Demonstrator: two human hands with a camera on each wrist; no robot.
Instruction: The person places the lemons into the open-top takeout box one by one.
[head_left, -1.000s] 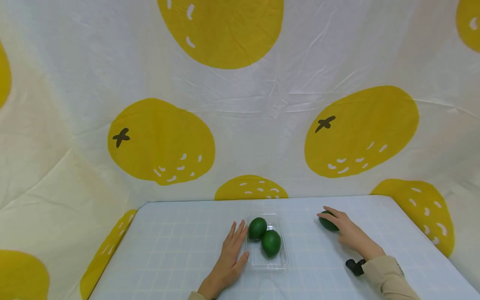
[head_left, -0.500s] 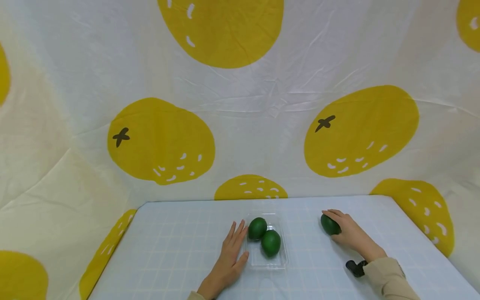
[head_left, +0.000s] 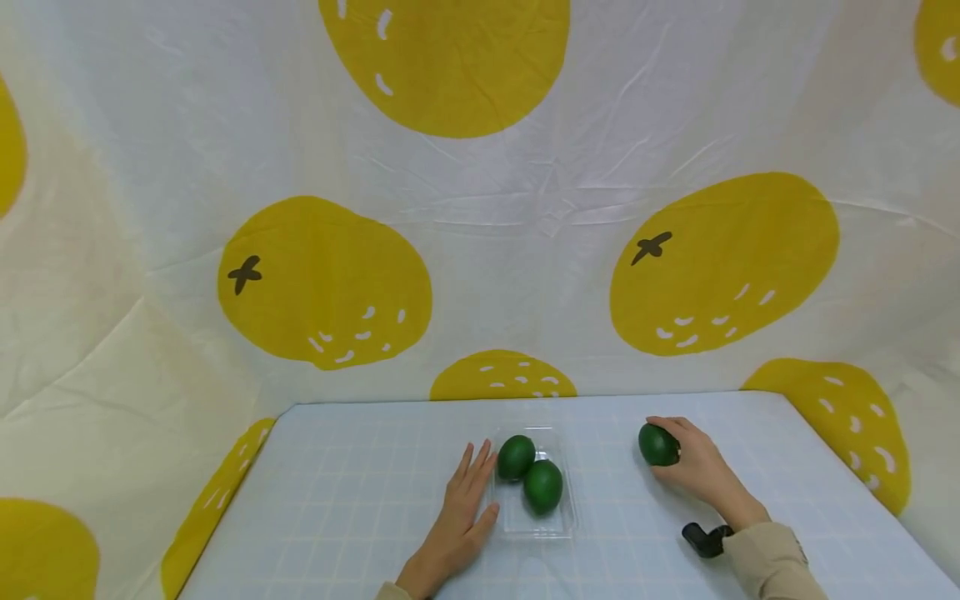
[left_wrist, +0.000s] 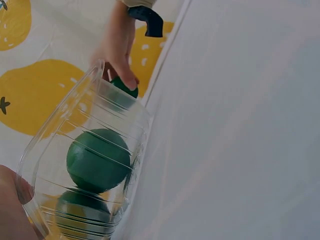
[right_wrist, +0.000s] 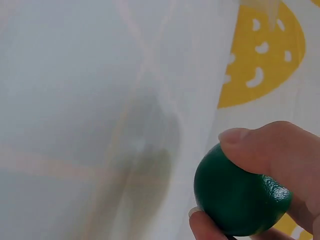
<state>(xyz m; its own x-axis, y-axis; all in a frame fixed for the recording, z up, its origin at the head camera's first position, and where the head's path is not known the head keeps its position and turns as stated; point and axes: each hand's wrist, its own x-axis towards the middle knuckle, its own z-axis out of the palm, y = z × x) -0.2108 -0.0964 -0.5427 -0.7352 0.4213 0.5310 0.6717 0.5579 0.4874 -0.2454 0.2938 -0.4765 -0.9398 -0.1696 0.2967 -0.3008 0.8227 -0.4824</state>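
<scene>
In the head view, my right hand [head_left: 699, 468] grips a smooth, glossy, dark green round fruit [head_left: 658, 445] on the right side of the table. The right wrist view shows the thumb on one side of the green fruit [right_wrist: 235, 192] and fingertips on the other. My left hand [head_left: 455, 518] lies with straight fingers along the left side of a clear plastic container [head_left: 513, 527], its fingertips at the rim. Two similar green fruits, one farther back [head_left: 516, 457] and one nearer [head_left: 542, 487], sit inside the container; the left wrist view shows them through its clear wall [left_wrist: 122, 105].
A pale blue checked cloth covers the table [head_left: 360, 492]. Behind and beside it hangs a white curtain [head_left: 517, 283] printed with yellow fruit. A black device [head_left: 705, 540] is attached at my right wrist, below the sleeve [head_left: 772, 557].
My right hand has closed around the green fruit and turned it slightly, with more of the fruit now showing. My left hand and the container have not moved.
</scene>
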